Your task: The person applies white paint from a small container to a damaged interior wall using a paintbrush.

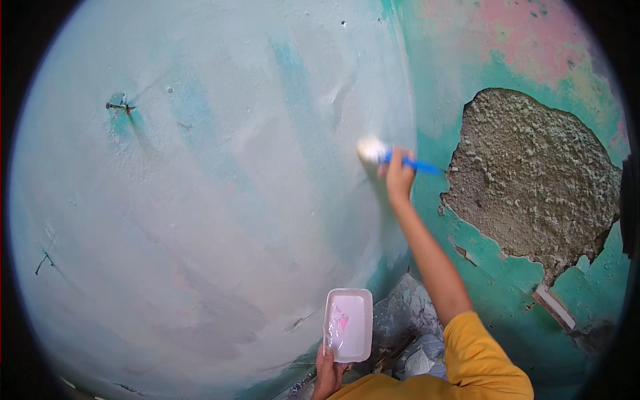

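Observation:
A paintbrush with a blue handle [419,165] is in my right hand [400,175], gripped near the ferrule. Its pale bristles [371,149], blurred, are at the whitish painted wall [240,210], close to the corner; whether they touch it I cannot tell. Streaks of older turquoise paint [295,75] show through the white coat. Low in front of me, my left hand [328,372] holds a rectangular plastic tub [368,325] by its near end. White paint [356,315] with a pink patch lies inside the tub.
A nail [119,106] sticks out at upper left, with another bit of metal [45,262] lower down. The green side wall [435,130] has a large patch of exposed rough masonry [530,175] and a small box-like fixture [555,307]. Crumpled plastic sheeting [410,300] lies at the corner's foot.

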`<state>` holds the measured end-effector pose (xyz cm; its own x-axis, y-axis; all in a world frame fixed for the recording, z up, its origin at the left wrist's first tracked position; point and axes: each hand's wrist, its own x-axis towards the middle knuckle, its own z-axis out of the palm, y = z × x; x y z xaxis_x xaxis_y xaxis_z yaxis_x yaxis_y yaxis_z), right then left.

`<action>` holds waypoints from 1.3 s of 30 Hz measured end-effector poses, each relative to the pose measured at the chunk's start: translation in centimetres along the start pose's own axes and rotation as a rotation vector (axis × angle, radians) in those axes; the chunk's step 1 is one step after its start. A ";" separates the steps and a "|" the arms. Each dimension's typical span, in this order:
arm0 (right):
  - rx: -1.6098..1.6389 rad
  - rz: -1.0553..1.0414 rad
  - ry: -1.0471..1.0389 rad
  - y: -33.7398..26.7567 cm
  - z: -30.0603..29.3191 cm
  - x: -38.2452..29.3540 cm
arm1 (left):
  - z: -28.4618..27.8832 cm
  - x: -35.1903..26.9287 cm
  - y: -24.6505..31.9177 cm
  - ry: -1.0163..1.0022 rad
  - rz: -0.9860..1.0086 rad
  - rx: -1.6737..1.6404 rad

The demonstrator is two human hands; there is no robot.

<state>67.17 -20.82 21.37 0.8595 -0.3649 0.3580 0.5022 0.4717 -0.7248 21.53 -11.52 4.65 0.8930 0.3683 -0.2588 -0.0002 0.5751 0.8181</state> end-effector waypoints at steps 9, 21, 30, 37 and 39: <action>-0.611 0.018 -0.170 -2.3 -3.0 -0.2 | -1.2 0.5 -1.3 -0.078 -0.046 -0.018; 0.148 -0.330 -0.199 -21.1 15.8 12.0 | -3.8 3.0 -3.1 0.043 -0.077 -0.177; -0.105 0.095 0.009 3.9 -5.5 -3.9 | -1.4 1.4 0.4 -0.008 0.010 -0.076; -0.628 0.108 -0.219 1.8 -5.7 -3.1 | -0.8 1.0 0.7 -0.027 0.006 -0.042; -0.711 -0.019 -0.209 -3.0 -1.0 -0.3 | -0.9 1.1 0.5 0.000 -0.008 -0.033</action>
<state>65.33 -22.89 22.88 0.8870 -0.1743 0.4275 0.3951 -0.1923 -0.8983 22.15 -10.17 4.29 0.8931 0.3637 -0.2648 -0.0082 0.6016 0.7987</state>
